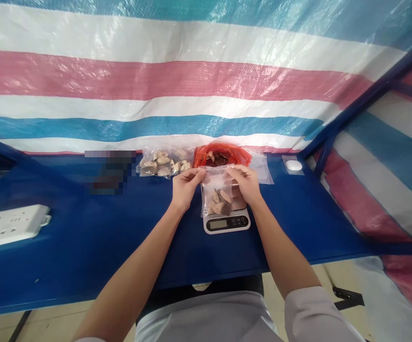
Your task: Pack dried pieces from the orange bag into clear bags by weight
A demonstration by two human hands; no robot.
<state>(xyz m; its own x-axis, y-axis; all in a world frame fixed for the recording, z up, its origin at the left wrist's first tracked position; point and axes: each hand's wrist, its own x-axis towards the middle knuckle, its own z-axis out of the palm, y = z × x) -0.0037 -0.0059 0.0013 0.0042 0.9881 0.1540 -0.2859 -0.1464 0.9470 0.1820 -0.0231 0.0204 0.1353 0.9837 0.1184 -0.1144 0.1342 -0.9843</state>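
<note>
A small clear plastic bag (219, 190) with several tan and brown pieces in it hangs upright over a white digital kitchen scale (226, 222). My left hand (185, 184) pinches the bag's top left corner. My right hand (246, 182) pinches the top right corner. Both hands are closed on the bag's upper edge. Just behind the bag lies an open red plastic bag (223, 154) holding more brown pieces.
A filled clear bag (163, 162) of pale pieces lies left of the red bag on the blue table (85, 237). A white power strip (10, 224) sits at the left edge. A small white object (293, 165) lies at the right. A striped tarp (177, 80) hangs behind.
</note>
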